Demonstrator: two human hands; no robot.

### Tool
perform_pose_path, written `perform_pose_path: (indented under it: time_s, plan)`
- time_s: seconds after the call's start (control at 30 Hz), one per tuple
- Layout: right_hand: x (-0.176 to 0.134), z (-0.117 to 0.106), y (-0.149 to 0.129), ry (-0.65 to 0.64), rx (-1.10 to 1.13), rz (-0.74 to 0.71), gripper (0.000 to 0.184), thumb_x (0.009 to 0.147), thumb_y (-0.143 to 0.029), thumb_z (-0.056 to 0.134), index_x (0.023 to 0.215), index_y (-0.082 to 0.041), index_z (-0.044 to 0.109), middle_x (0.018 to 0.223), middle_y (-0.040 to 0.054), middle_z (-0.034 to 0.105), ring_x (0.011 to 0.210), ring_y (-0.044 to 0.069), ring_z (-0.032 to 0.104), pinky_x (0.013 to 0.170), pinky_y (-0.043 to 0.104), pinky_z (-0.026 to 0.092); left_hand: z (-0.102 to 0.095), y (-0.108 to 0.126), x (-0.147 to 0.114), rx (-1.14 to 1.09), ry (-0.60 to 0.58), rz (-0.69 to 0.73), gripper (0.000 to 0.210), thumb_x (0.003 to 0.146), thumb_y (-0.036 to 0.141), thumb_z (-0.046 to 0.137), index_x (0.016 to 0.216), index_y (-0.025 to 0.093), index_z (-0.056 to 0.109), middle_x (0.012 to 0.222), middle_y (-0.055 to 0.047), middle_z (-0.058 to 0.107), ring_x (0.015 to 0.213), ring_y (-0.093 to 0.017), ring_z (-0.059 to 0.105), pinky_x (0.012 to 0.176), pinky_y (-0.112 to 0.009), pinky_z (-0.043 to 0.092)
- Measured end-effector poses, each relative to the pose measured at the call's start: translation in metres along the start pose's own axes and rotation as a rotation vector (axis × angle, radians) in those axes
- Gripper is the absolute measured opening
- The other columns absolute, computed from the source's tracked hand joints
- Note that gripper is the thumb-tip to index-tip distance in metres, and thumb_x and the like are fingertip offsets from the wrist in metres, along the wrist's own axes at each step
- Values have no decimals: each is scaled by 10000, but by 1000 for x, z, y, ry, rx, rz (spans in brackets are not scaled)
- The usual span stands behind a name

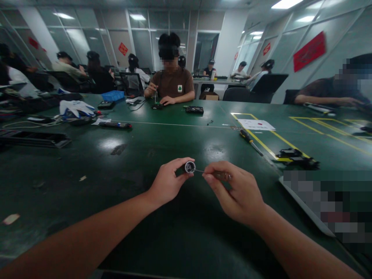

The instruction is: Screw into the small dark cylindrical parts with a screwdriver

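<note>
Between thumb and fingers, my left hand (168,181) grips a small round part (190,167) with a pale rim and a dark hollow inside; its open end faces me. My right hand (236,188) is closed around the handle of a screwdriver (200,171) with a thin metal shaft. That shaft points left, and its tip meets or nearly meets the right edge of the rim; I cannot tell whether it goes inside. Both hands are held above the green table (139,193).
Right of centre lies a black and yellow screwdriver (251,142), near black parts (298,158) and a white paper (256,124). White gloves (77,109) and a blue tray (112,95) are at the back left. A co-worker (171,79) sits across the table.
</note>
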State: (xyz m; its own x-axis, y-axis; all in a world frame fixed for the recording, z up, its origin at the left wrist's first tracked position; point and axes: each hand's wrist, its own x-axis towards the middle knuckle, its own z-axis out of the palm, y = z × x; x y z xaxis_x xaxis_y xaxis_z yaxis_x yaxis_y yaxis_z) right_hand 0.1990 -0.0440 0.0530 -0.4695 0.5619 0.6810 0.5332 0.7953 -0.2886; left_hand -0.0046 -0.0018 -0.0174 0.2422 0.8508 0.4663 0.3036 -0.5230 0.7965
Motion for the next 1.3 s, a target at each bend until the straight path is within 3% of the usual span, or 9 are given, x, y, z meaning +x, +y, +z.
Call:
perform_pose_path:
  time_s: [0.17,0.63,0.93,1.3]
  plan:
    - [-1,-1,1,77,-41,33,65,959,-163,562,1002,-212,564,823,-6,660,702,126,646,636,246,462,-2,4,1,46,10,-4,352,863,212,730,1211,247,692,1207,-42,726,1128,-217,672,1040,-400,509]
    - [2,3,-4,-102,-23,-48,96,955,-149,532,1028,-201,568,841,38,660,759,172,619,680,298,474,-2,6,1,36,36,17,323,881,235,708,1204,238,700,1228,-61,724,1145,-229,675,1049,-428,517]
    - [2,1,-1,22,28,120,62,973,-170,556,996,-217,589,848,0,685,732,134,657,662,255,473,1,-5,-1,-70,-5,-12,354,893,252,701,1246,256,677,1263,-59,702,1184,-234,658,1080,-433,495]
    - [0,3,-2,6,-18,50,80,963,-167,554,1019,-218,580,819,13,665,686,145,631,649,275,482,1,-1,-1,-157,-53,-75,359,901,341,696,1241,233,660,1270,-76,692,1221,-256,635,1075,-429,495]
